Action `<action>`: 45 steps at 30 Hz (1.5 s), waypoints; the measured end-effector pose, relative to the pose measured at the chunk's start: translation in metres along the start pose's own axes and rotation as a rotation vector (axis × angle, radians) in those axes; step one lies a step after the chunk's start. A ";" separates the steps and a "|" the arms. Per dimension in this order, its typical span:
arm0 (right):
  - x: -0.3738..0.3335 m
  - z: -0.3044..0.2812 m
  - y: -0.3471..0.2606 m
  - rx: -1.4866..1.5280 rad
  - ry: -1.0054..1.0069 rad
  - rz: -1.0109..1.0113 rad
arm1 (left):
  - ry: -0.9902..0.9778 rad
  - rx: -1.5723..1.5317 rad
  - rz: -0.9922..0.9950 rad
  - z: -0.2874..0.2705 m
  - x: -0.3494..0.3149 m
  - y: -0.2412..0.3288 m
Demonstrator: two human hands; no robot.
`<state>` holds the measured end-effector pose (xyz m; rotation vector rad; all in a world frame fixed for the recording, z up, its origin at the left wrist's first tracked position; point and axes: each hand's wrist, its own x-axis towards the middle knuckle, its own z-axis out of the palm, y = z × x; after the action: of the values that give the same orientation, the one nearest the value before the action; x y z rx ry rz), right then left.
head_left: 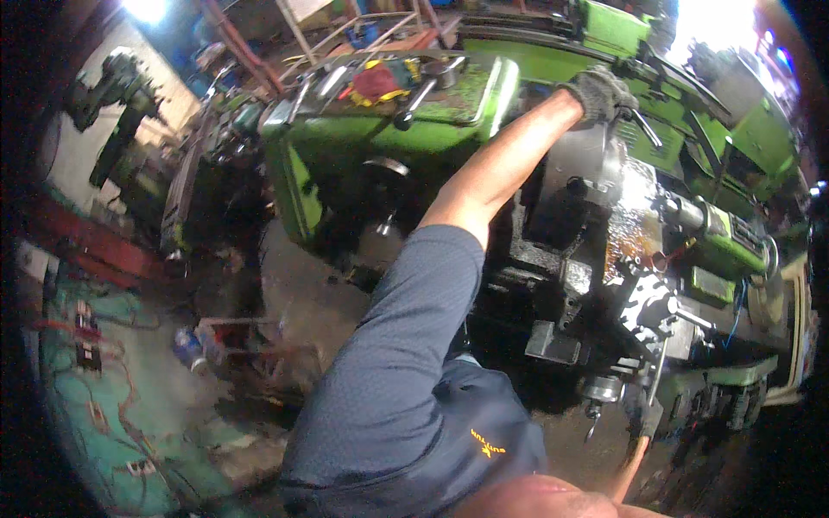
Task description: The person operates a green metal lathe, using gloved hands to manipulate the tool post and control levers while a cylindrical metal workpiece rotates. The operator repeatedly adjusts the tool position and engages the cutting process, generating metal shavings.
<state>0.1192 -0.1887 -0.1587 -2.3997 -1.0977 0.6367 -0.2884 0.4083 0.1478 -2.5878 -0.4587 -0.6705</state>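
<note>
My left arm reaches up across the green lathe (406, 129). At its end my left hand (598, 93), in a grey knit glove, is closed at the top of the large round chuck (587, 160). A short metal bar (648, 131) sticks out beside its fingers; what lies inside the grip is hidden. Low on the right, my gloved right hand (650, 420) is closed around the lower end of a long metal lever (659, 371). This lever runs up toward the shiny tool post (648, 306) on the carriage. A handwheel (602, 388) with a crank handle is just left of that hand.
Tools and a red-and-yellow cloth (377, 82) lie on the headstock top, near an upright lever (418, 104). The green tailstock (730, 237) stands to the right. Another machine (121, 104) is at far left. A bottle (188, 347) is near a low metal frame.
</note>
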 end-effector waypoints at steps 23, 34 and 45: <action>0.008 -0.037 -0.143 -0.025 0.249 0.009 | -0.004 -0.003 -0.529 -0.020 0.002 0.076; 0.118 -0.132 -0.372 -0.296 0.441 -0.828 | -0.017 0.013 -0.498 -0.016 0.005 0.075; 0.248 0.010 -0.506 -0.647 -0.105 -1.126 | -0.030 0.063 -0.567 -0.011 0.004 0.069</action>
<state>-0.0381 0.3091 0.0537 -1.6634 -2.6437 -0.0177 -0.2608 0.3450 0.1373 -2.4110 -1.2255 -0.7763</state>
